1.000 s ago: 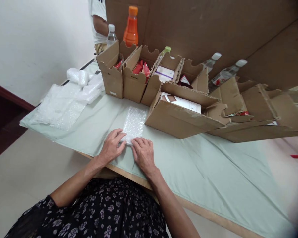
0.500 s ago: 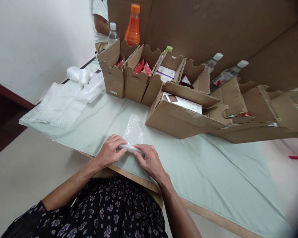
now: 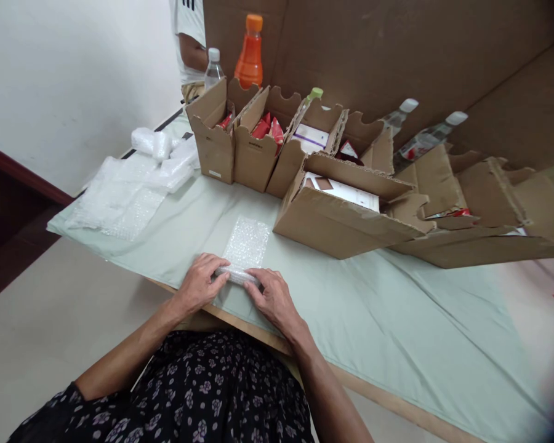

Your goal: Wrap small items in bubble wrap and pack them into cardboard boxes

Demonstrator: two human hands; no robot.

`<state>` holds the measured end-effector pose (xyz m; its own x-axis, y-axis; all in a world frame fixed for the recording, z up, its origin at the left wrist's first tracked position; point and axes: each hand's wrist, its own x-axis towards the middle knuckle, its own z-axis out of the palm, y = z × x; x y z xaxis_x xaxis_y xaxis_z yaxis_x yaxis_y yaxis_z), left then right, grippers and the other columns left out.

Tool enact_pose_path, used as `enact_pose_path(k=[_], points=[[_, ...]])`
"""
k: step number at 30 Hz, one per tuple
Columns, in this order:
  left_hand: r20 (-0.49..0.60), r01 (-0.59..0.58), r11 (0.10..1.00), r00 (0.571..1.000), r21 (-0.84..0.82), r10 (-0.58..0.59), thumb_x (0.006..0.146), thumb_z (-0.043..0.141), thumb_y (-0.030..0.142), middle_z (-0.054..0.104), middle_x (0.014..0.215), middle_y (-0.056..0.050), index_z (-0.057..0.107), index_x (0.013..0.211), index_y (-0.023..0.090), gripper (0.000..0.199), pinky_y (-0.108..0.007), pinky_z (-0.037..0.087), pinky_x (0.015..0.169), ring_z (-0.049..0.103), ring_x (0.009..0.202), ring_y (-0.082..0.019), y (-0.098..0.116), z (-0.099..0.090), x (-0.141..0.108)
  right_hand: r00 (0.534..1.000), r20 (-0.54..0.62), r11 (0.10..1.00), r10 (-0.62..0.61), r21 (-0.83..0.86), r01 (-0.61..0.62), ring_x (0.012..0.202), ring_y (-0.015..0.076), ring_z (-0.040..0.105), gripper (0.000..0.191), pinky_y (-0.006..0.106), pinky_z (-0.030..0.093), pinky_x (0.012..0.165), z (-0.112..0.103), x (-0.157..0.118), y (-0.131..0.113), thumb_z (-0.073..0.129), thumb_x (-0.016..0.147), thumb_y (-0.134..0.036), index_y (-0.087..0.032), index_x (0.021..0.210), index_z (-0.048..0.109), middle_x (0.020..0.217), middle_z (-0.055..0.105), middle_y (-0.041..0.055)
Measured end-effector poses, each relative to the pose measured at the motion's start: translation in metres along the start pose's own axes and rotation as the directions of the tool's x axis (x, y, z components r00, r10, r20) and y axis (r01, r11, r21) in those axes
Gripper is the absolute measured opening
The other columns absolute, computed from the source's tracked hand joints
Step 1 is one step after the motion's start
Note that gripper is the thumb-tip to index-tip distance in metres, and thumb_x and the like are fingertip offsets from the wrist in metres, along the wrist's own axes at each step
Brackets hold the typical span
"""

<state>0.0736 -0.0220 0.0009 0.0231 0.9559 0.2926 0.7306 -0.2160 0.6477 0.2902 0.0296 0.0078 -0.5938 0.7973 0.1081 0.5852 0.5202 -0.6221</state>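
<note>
A small sheet of bubble wrap (image 3: 247, 242) lies flat on the pale green cloth near the table's front edge. Its near end is rolled into a short tube held between both hands. My left hand (image 3: 200, 280) grips the roll's left end with thumb and fingers. At the right end, my right hand (image 3: 271, 294) is closed on it the same way. Whether anything is inside the roll I cannot tell.
Cardboard holders (image 3: 351, 224) with boxes and red packets stand across the back. Behind them are an orange bottle (image 3: 249, 58) and several clear bottles. A bubble wrap pile (image 3: 120, 194) lies at left. Beyond it, a person's arm (image 3: 192, 52) shows.
The rolled end has turned slightly and both hands have shifted a little with it. More of the flat bubble wrap shows clearly. The whole view has moved slightly.
</note>
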Motion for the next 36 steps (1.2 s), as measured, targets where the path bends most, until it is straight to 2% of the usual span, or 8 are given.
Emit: enact_pose_path(k=[4,8,11,16,20,26,31,36], points=[[0.021,0.055,0.997,0.998,0.052,-0.056,0.094,0.059,0.023,0.074,0.096,-0.008,0.070,0.110,0.016,0.021,-0.042,0.054,0.087,0.065,0.092,-0.024,0.000,0.004,0.009,0.981,-0.185,0.975,-0.062,-0.223,0.020,0.110,0.0299,0.063,0.033,0.044,0.048,0.091,-0.001,-0.008,-0.002,0.061,0.095,-0.024,-0.018,0.127,0.067,0.127,0.070,0.0152],[-0.023,0.063,0.990,0.998,0.126,-0.061,0.095,0.057,0.024,0.071,0.100,-0.010,0.069,0.113,0.015,0.023,-0.045,0.054,0.091,0.065,0.097,-0.027,0.000,0.011,0.014,0.976,-0.072,0.929,-0.204,-0.328,0.170,0.120,0.0311,0.058,0.038,0.046,0.046,0.097,0.000,-0.010,-0.005,0.065,0.093,-0.024,-0.020,0.131,0.063,0.135,0.065,0.0145],[-0.079,0.054,0.991,0.996,0.123,-0.045,0.096,0.057,0.026,0.067,0.110,-0.012,0.066,0.120,0.016,0.027,-0.045,0.055,0.095,0.064,0.104,-0.027,0.000,0.011,0.011,0.979,-0.018,0.924,-0.205,-0.333,0.188,0.118,0.0311,0.059,0.035,0.046,0.047,0.095,0.004,-0.005,-0.001,0.064,0.093,-0.021,-0.019,0.129,0.065,0.131,0.068,0.0139],[-0.072,-0.087,0.995,0.993,0.052,0.091,0.089,0.068,0.027,0.061,0.133,-0.016,0.065,0.126,0.017,0.038,-0.050,0.050,0.106,0.058,0.124,-0.031,0.002,0.000,0.000,0.990,-0.090,0.986,-0.113,-0.129,0.100,0.102,0.0252,0.068,0.026,0.042,0.048,0.093,0.002,-0.003,0.004,0.057,0.099,-0.022,-0.020,0.122,0.069,0.116,0.077,0.0098],[-0.035,-0.123,0.992,0.992,-0.031,0.122,0.093,0.061,0.020,0.072,0.113,-0.010,0.068,0.116,0.019,0.024,-0.046,0.053,0.097,0.065,0.109,-0.026,0.002,-0.004,-0.001,1.000,-0.014,0.999,-0.028,0.015,0.028,0.092,0.0227,0.070,0.026,0.040,0.050,0.091,-0.003,-0.008,0.002,0.057,0.100,-0.027,-0.021,0.121,0.071,0.108,0.079,0.0069],[-0.051,-0.023,1.000,0.998,0.019,0.023,0.096,0.058,0.025,0.074,0.103,-0.009,0.070,0.109,0.018,0.019,-0.045,0.053,0.091,0.066,0.099,-0.026,0.000,0.006,0.016,0.977,-0.209,0.980,-0.033,-0.197,-0.009,0.111,0.0295,0.064,0.033,0.044,0.048,0.092,-0.003,-0.008,-0.001,0.058,0.098,-0.028,-0.017,0.128,0.066,0.124,0.071,0.0157],[-0.076,0.023,0.997,0.997,0.072,-0.017,0.096,0.058,0.027,0.073,0.105,-0.010,0.070,0.110,0.018,0.021,-0.044,0.053,0.092,0.066,0.099,-0.026,-0.005,0.012,0.023,0.983,-0.130,0.960,-0.130,-0.264,0.092,0.114,0.0298,0.060,0.036,0.045,0.047,0.095,0.005,-0.007,-0.006,0.064,0.093,-0.025,-0.022,0.129,0.064,0.128,0.067,0.0140],[-0.075,0.044,0.998,0.996,0.052,-0.040,0.096,0.059,0.027,0.073,0.105,-0.009,0.069,0.111,0.019,0.020,-0.043,0.053,0.094,0.066,0.101,-0.025,-0.006,0.011,0.020,0.988,-0.113,0.961,-0.108,-0.268,0.075,0.119,0.0305,0.058,0.035,0.045,0.046,0.097,0.010,-0.006,-0.003,0.064,0.092,-0.023,-0.021,0.128,0.064,0.132,0.066,0.0140]])
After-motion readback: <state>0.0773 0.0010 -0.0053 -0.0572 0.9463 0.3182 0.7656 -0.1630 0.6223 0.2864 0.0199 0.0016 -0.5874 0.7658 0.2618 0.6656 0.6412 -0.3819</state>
